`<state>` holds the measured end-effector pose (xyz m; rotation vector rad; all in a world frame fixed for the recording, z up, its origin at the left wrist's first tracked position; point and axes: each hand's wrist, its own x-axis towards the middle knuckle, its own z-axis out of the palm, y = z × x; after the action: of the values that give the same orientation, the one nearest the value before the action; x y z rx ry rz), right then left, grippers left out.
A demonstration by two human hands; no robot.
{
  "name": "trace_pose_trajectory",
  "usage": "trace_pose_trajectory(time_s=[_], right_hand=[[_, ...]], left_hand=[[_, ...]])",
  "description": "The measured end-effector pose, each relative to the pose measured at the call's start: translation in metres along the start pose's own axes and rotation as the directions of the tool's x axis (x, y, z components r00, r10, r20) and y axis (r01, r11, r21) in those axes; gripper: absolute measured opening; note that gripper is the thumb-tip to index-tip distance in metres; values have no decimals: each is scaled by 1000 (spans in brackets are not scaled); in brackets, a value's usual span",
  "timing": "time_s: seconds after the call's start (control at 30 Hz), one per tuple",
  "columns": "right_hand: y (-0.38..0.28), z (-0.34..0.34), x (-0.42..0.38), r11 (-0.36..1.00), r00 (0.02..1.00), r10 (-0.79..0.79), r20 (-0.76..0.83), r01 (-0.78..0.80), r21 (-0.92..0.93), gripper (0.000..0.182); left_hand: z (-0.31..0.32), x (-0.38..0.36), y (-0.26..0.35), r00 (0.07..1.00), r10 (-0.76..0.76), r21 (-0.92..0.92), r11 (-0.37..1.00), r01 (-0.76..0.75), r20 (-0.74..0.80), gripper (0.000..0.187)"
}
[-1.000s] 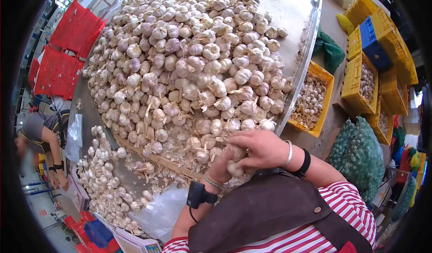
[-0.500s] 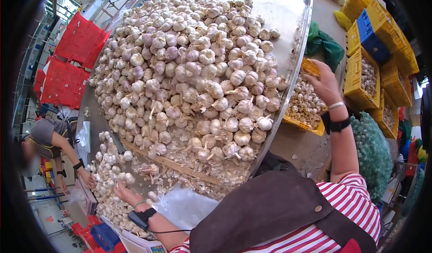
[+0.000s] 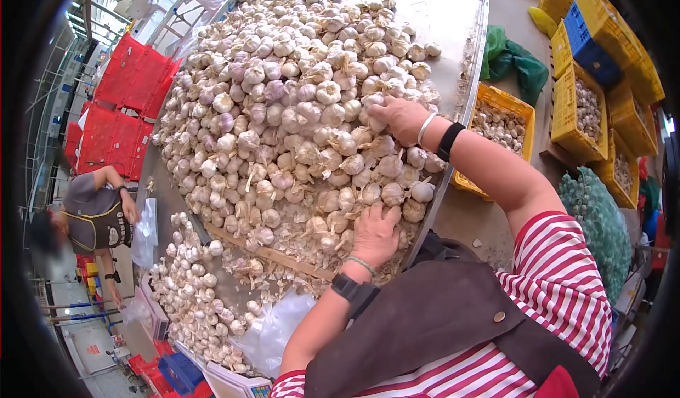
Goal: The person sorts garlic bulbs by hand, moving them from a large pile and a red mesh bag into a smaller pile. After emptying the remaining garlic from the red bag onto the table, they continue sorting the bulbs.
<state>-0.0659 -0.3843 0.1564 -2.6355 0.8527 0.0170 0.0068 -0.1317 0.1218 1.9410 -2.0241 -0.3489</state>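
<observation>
Main heap of garlic bulbs (image 3: 283, 115) covers most of the metal worktop (image 3: 432, 1), spreading close to its right edge. Left hand (image 3: 375, 236): palm down, fingers spread and slightly bent, laid over bulbs at the near side of the heap, close to the worktop's near right corner; open, no bulb seen enclosed. Right hand (image 3: 404, 120): reaches in over the right edge, fingers partly curved and touching bulbs in the right part of the heap; whether one is gripped cannot be told, the undersides of the fingers being hidden. Loose skins (image 3: 290, 231) lie to the left of the left hand, by a wooden strip (image 3: 265, 251). Beyond the strip, to the left, a smaller group of paler bulbs (image 3: 195, 292); clear plastic bag (image 3: 280, 327) beside it. Outside the right edge, a yellow crate (image 3: 529, 125) holds bulbs, a green mesh sack (image 3: 595, 221) nearby. Co-worker (image 3: 99, 210) at far left.
</observation>
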Motion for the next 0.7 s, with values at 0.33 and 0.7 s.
trace_pose_trajectory(time_s=[0.33,0.7], right_hand=[[71,-18,-93,246,846,473,-246,141,959,49],[179,19,-149,-337,483,859,171,280,899,37]], left_hand=[[10,3,-13,996,-85,-330,941,73,-20,29],[-40,-17,-72,848,-417,-835,-548,53,328,24]])
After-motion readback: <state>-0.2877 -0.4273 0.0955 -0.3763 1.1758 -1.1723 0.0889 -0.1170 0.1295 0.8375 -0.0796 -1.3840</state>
